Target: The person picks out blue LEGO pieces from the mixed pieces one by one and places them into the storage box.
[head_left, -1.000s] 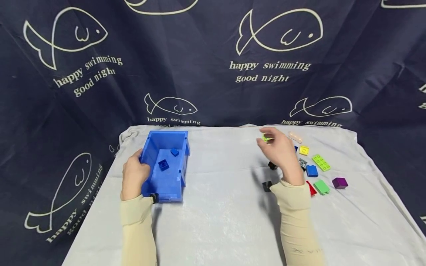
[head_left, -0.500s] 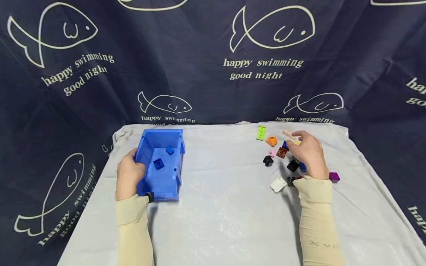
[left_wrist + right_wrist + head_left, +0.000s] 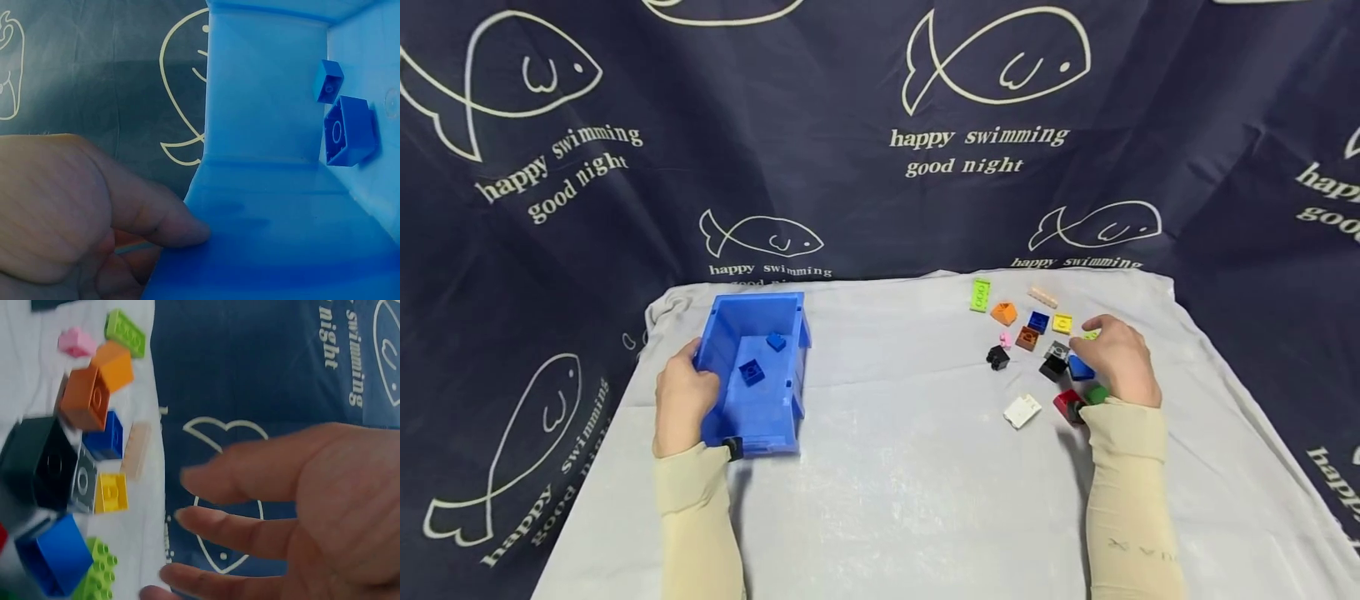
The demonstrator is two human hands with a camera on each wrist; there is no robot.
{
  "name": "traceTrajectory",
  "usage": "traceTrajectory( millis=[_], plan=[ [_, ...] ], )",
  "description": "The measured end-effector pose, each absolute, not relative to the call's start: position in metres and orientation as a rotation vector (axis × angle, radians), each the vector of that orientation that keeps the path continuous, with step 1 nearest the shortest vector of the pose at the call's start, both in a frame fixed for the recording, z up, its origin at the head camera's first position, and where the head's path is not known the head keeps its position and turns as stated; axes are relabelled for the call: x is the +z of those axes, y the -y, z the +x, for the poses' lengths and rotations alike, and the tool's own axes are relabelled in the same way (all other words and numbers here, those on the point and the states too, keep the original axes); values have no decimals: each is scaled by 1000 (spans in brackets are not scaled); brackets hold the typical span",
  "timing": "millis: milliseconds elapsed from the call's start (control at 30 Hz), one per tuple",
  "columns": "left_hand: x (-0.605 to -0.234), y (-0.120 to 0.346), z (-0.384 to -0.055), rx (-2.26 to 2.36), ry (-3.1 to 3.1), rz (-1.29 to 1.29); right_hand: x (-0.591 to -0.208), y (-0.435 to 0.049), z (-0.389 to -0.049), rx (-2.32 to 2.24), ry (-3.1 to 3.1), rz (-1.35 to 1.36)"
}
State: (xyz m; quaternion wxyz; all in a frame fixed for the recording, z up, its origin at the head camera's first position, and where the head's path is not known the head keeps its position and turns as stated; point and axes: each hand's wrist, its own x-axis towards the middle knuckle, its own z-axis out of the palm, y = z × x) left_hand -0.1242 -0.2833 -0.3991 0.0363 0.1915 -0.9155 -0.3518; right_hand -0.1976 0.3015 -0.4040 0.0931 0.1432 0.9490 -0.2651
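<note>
While the left grip (image 3: 685, 400) pinches the blue bin (image 3: 752, 421), here's the right grip (image 3: 1120, 362), fingers parted and holding nothing, far nearer the blue brick (image 3: 1081, 368), which lies on the tabletop (image 3: 895, 500) just to its left.

Right hand (image 3: 1120, 358) shifted rightward and lower in head view, from far lime brick (image 3: 980, 296) to near studded lime brick (image 3: 97, 570); yellow brick (image 3: 1062, 323), red brick (image 3: 1066, 405) more fully exposed than half second earlier.

Cream sleeves (image 3: 698, 525), broad cuffs (image 3: 1126, 435), faint lettering (image 3: 1138, 549)
</note>
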Motion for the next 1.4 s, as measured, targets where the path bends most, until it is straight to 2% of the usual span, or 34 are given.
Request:
traceTrajectory(
  millis=[400,1400],
  plan=[
    [-399,282,-122,-1083,2835,601,-405,-307,-195,-735,-2633,449],
    [-401,281,-122,-1076,2810,585,-421,-319,-201,-657,-2630,275]
  ],
)
